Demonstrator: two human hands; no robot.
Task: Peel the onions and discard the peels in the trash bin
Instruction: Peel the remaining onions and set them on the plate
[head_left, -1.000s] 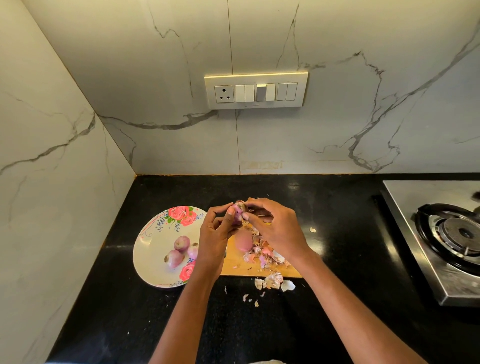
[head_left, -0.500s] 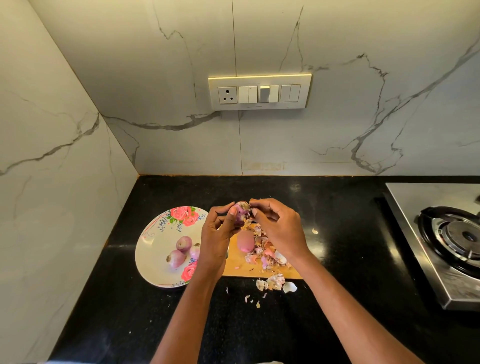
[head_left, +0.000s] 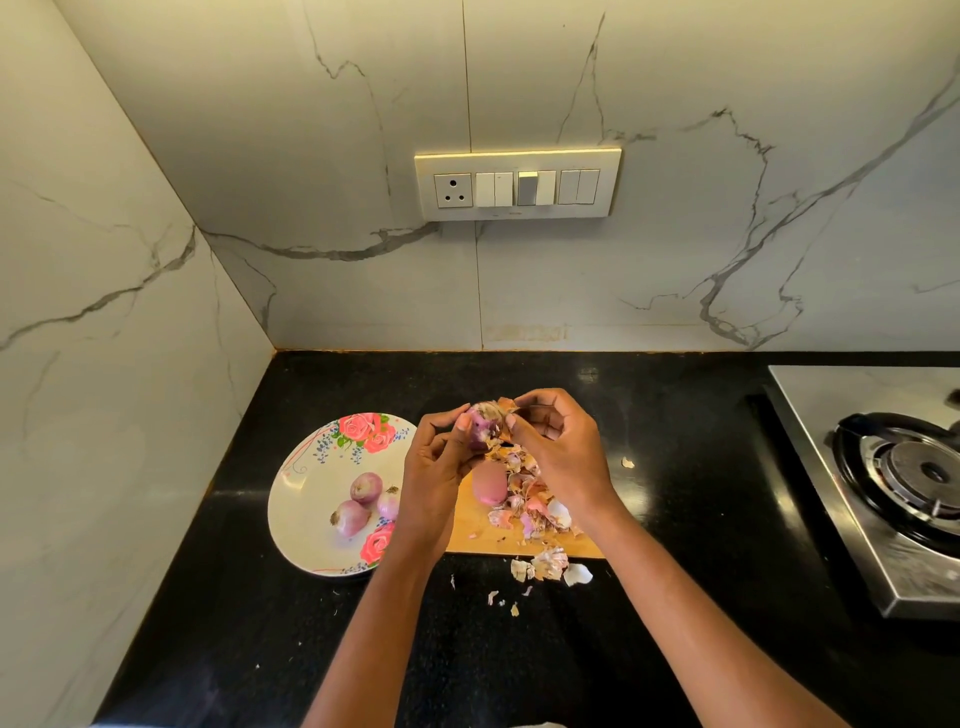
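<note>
Several loose bits of papery pinkish-white onion peel (head_left: 545, 567) sit on the glossy black stone countertop (head_left: 675, 467) right off the near edge of the light wooden cutting board (head_left: 478, 538), and a bigger heap of peel (head_left: 530, 499) covers the board's right half. One smooth peeled pink onion (head_left: 489, 483) lies on the board just left of that heap. Off the board's left edge there's a round white plate with red rose prints (head_left: 311, 467), holding three small purple unpeeled onions (head_left: 365, 487) near its right side. Above the board, the left hand (head_left: 436, 467) has its fingers curled round a small half-peeled purple onion (head_left: 480, 425), and the right hand (head_left: 558, 447) is pinching a dry flap of skin at the top of it with thumb and fingertip. So I'd say we're mid-peel on onion number two, with three to go. Next move probably wants a steady tug away from the bulb while the left keeps it from spinning, then rotate and grab the next flap. No trash bin in view anywhere, so binning the peels is clearly not done yet. Further back, a steel gas stove (head_left: 883, 467) sits at the counter's right edge, and a cream switch panel (head_left: 517, 183) is on the marble wall.
</note>
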